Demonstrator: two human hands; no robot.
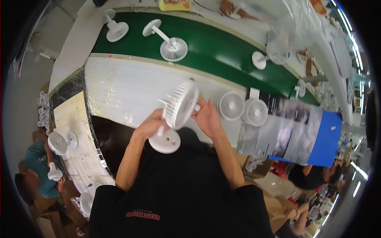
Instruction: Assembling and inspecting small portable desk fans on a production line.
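I hold a small white desk fan [180,105] above the white work table [127,87]. My left hand [151,125] grips its thin stem just above the round base [164,141]. My right hand [207,117] is closed on the right side of the fan's grille head, which is tilted with its ribbed back toward me. Two more white fan heads [231,105] [256,112] lie flat on the table just right of my right hand.
A green conveyor belt [222,51] runs behind the table carrying three white fans [116,28] [170,44] [266,58]. Another person's hand [228,8] reaches in at the far side. People sit at left [39,166] and lower right [313,174]. A blue-edged printed sheet [301,135] hangs at right.
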